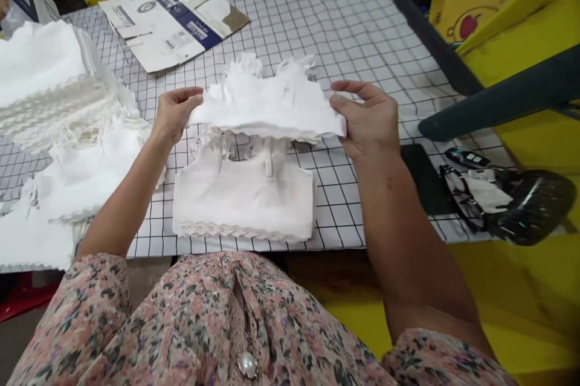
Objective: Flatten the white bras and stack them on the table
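Head view: left hand (174, 111) pinches left end of white garment (272, 105) between thumb and fingers; right hand (369, 117) clamped on right end. Garment spans both hands, just above stack of white garments (244, 199) near table's front edge. Larger garment pile (40, 66) at left, on grid-patterned cloth (344, 29). Flattened carton (172, 20) beyond; black plastic bundle (534, 208) at right.

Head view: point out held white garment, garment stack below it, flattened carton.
Held white garment (270, 109), head view: middle of its lower band.
Garment stack (244, 197), head view: top piece's front.
Flattened carton (181, 12), head view: dark blue stripe.
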Demonstrator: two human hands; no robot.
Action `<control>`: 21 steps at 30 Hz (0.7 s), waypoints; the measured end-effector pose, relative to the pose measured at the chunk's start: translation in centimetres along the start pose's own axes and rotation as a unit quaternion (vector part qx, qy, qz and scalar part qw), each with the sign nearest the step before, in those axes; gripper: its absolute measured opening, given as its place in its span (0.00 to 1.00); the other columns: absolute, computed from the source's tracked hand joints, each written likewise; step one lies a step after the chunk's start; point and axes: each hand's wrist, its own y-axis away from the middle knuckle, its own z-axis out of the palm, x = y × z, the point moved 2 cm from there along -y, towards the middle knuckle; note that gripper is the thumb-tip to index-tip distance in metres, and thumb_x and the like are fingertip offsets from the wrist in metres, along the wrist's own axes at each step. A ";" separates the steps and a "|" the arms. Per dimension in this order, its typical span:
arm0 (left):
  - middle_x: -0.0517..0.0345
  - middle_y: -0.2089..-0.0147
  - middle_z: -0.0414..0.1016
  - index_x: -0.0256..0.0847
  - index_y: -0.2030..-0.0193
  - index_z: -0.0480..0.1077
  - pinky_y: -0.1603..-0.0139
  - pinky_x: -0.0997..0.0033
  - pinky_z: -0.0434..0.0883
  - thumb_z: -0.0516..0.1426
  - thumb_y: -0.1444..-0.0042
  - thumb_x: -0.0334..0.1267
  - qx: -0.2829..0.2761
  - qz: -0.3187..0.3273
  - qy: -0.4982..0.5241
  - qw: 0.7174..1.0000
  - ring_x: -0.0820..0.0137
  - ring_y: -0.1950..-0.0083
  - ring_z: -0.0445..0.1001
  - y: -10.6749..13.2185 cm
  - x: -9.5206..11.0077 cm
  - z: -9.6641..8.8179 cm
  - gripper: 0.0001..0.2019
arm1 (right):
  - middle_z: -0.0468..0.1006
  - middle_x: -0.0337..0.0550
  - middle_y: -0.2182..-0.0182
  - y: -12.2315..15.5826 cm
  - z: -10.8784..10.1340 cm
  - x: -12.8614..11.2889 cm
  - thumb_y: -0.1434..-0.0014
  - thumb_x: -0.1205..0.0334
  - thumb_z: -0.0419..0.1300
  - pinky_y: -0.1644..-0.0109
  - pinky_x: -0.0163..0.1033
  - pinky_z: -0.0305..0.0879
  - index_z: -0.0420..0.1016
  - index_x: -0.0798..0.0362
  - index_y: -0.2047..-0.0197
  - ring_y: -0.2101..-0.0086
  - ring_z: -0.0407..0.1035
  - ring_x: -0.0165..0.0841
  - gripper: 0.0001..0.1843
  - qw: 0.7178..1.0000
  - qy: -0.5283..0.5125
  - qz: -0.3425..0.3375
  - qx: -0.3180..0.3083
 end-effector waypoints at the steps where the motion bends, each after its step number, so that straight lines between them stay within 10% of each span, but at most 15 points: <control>1: 0.56 0.63 0.82 0.36 0.57 0.83 0.55 0.60 0.86 0.71 0.48 0.29 0.000 -0.009 -0.001 1.000 0.61 0.53 0.87 1.4 -0.4 -0.3 0.11 | 0.76 0.36 0.74 1.3 0.2 0.0 0.48 0.60 0.79 0.73 0.39 0.69 0.80 0.51 0.53 0.75 0.67 0.30 0.20 1.000 0.007 0.015 0.003; 8: 0.52 0.50 0.85 0.39 0.45 0.83 0.42 0.53 0.86 0.73 0.45 0.34 0.045 0.015 -0.017 0.999 0.54 0.38 0.85 11.1 0.3 -3.5 0.19 | 0.80 0.40 0.72 11.4 0.0 -3.8 0.40 0.55 0.77 0.72 0.42 0.72 0.86 0.47 0.47 0.74 0.72 0.34 0.19 0.999 0.043 -0.009 -0.018; 13: 0.52 0.55 0.88 0.43 0.45 0.86 0.56 0.62 0.89 0.74 0.46 0.40 0.051 -0.071 -0.017 0.996 0.63 0.56 0.88 18.8 -2.1 -5.0 0.21 | 0.81 0.39 0.76 17.8 -0.8 -3.4 0.50 0.53 0.80 0.75 0.38 0.73 0.88 0.48 0.53 0.76 0.73 0.34 0.21 0.994 0.050 0.092 -0.012; 21: 0.50 0.49 0.89 0.42 0.45 0.86 0.54 0.65 0.88 0.72 0.45 0.40 0.079 -0.069 -0.044 0.993 0.65 0.56 0.87 21.0 -4.3 -5.4 0.20 | 0.84 0.40 0.73 19.3 -1.5 -1.3 0.53 0.51 0.81 0.70 0.39 0.78 0.89 0.47 0.55 0.75 0.75 0.34 0.22 0.991 0.072 0.109 -0.009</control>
